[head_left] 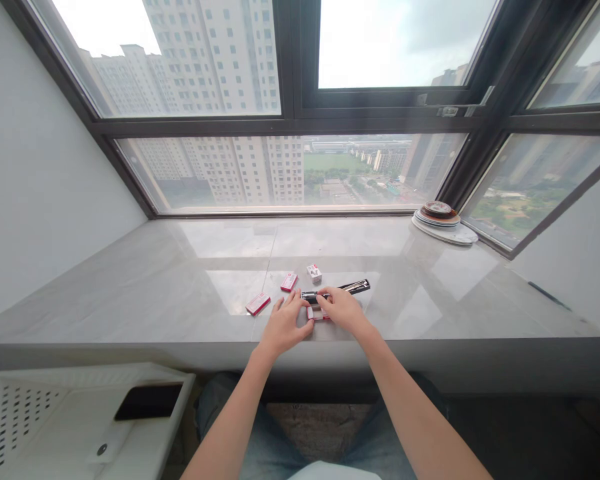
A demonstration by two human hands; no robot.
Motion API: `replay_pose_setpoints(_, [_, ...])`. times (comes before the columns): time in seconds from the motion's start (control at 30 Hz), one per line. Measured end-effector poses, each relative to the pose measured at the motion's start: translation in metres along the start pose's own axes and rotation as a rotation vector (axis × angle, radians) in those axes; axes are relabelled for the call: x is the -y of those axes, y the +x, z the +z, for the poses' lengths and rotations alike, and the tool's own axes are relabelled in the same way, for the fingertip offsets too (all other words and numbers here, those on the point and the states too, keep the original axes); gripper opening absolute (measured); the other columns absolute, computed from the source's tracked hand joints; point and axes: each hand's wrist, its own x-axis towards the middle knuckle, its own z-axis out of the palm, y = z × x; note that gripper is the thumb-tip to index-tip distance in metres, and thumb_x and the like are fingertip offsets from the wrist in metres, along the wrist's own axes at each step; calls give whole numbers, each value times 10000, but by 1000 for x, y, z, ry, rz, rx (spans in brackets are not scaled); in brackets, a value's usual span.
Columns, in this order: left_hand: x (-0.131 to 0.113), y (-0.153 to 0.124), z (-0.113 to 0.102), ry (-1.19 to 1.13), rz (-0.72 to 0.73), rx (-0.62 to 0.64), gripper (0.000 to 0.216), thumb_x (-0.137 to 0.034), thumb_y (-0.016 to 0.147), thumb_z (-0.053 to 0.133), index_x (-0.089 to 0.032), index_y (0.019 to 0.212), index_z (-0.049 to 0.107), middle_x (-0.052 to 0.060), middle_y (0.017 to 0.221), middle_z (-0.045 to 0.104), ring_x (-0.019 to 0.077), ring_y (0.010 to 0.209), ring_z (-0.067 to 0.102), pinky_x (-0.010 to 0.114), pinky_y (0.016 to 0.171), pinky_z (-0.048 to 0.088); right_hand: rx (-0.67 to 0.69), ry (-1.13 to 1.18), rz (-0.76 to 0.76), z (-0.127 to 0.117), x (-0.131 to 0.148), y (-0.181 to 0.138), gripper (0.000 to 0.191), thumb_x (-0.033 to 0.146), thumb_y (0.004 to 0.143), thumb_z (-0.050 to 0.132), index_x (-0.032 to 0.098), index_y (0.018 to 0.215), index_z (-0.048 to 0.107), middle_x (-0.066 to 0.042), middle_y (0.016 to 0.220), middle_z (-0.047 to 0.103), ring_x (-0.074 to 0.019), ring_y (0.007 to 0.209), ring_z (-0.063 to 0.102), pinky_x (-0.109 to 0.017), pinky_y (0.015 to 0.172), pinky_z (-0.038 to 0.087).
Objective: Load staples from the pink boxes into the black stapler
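Observation:
A black and silver stapler [336, 291] lies on the grey stone windowsill [145, 287], its far end pointing right. My right hand [343, 309] is curled over its near end and over a small pink and white staple box [316, 313]. My left hand [283, 323] rests beside that box with fingers spread, fingertips touching it. Three more small boxes lie just beyond: a pink one [258, 303] to the left, another pink one [289, 281] and a white one [314, 272] behind the stapler.
A stack of plates [443, 221] sits at the sill's far right corner by the window. Below the sill at the left stands a white perforated cart [40, 420] with a dark phone [147, 402] on top. My knees are under the sill edge.

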Motion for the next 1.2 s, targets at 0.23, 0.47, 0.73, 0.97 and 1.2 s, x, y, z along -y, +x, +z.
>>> replay_pose_setpoints(0.23, [2, -1, -3, 1, 17, 5, 312, -360, 904, 616, -301, 1210, 605, 55, 1613, 434, 247, 1566, 256, 534, 1255, 196, 3, 53, -2, 32, 13, 25, 254, 393, 922, 588, 177, 1007, 692, -2, 650, 671, -161, 620, 601, -243, 598, 394])
replay_pose_setpoints(0.47, [7, 1, -1, -14, 20, 17, 460, -368, 888, 636, -298, 1337, 562, 64, 1617, 429, 247, 1563, 265, 526, 1257, 186, -14, 30, -142, 20, 29, 20, 190, 396, 906, 639, 226, 950, 713, 6, 685, 638, -159, 664, 567, -247, 643, 362])
replay_pose_setpoints(0.73, [5, 0, -1, -27, -9, 9, 293, -379, 899, 633, -286, 1174, 597, 60, 1650, 369, 256, 1560, 268, 518, 1254, 203, 261, -200, -277, -18, 15, -6, 78, 306, 815, 742, 237, 779, 741, -5, 698, 662, -157, 657, 545, -258, 607, 291])
replay_pose_setpoints(0.97, [-3, -13, -9, -14, -133, -220, 197, -400, 986, 509, -271, 1072, 631, 73, 1201, 669, 273, 1208, 589, 445, 1053, 435, -16, -147, -16, -33, -29, -35, 220, 428, 944, 587, 242, 850, 654, -3, 655, 617, -178, 633, 548, -267, 592, 310])
replay_pose_setpoints(1.2, [-27, -2, 17, 91, -155, -162, 324, -383, 1051, 400, -243, 848, 610, 65, 890, 696, 265, 941, 628, 419, 861, 438, -13, -126, -45, -22, -47, -38, 280, 454, 965, 535, 247, 828, 667, -12, 736, 655, -185, 694, 577, -263, 634, 363])
